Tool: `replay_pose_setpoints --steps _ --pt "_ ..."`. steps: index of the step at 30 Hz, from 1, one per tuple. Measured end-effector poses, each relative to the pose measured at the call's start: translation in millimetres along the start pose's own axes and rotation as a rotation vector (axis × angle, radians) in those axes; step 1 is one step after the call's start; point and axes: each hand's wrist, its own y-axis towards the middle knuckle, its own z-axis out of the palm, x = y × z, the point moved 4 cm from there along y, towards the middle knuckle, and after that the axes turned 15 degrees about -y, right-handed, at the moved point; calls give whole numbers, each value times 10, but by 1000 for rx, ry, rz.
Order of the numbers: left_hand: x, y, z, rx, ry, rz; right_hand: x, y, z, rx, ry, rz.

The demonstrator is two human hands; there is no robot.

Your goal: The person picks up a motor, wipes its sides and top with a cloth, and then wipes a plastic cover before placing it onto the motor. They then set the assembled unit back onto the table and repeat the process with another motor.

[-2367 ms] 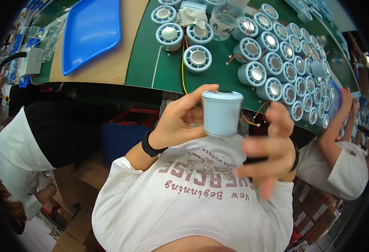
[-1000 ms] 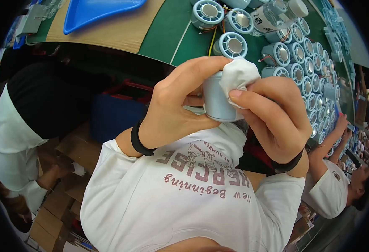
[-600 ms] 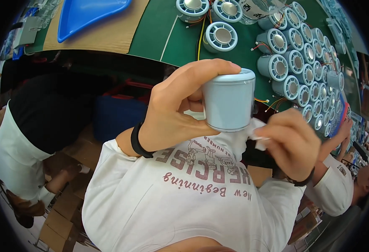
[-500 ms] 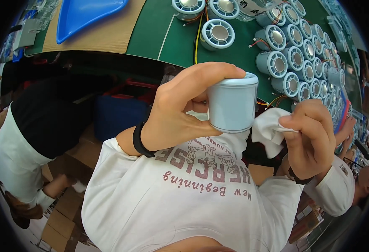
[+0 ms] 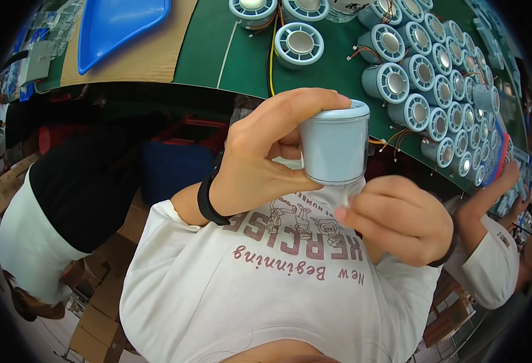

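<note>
My left hand (image 5: 260, 163), with a black band on its wrist, grips a pale blue cylindrical housing (image 5: 334, 145) upright in front of my chest, thumb on one side and fingers over the top rim. My right hand (image 5: 399, 221) is curled into a fist just under the housing's lower edge. A small bit of the white cloth (image 5: 352, 189) shows between that fist and the housing; the rest of the cloth is hidden inside the fingers. My white printed shirt fills the lower part of the view.
Beyond my hands lies a green mat (image 5: 217, 48) with several rows of similar pale blue round units (image 5: 426, 78) with wires. A blue tray (image 5: 121, 24) rests at the far left. A co-worker's sleeve (image 5: 496, 266) is at right, another person (image 5: 66, 199) at left, cardboard boxes (image 5: 96, 327) below.
My right hand has dropped from beside the housing to under its base and closed over the white cloth, which showed openly before. My left hand keeps holding the housing up.
</note>
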Motion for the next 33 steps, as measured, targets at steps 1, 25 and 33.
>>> replay_pose_setpoints --steps 1,25,33 --pt "15 7 5 -1 -28 -9 -36 -7 -67 -21 24 81" --pt "37 73 15 74 -190 0 -240 33 22 -208 40 174" --pt "33 112 29 119 -214 36 -241 -36 -265 -349 67 270"
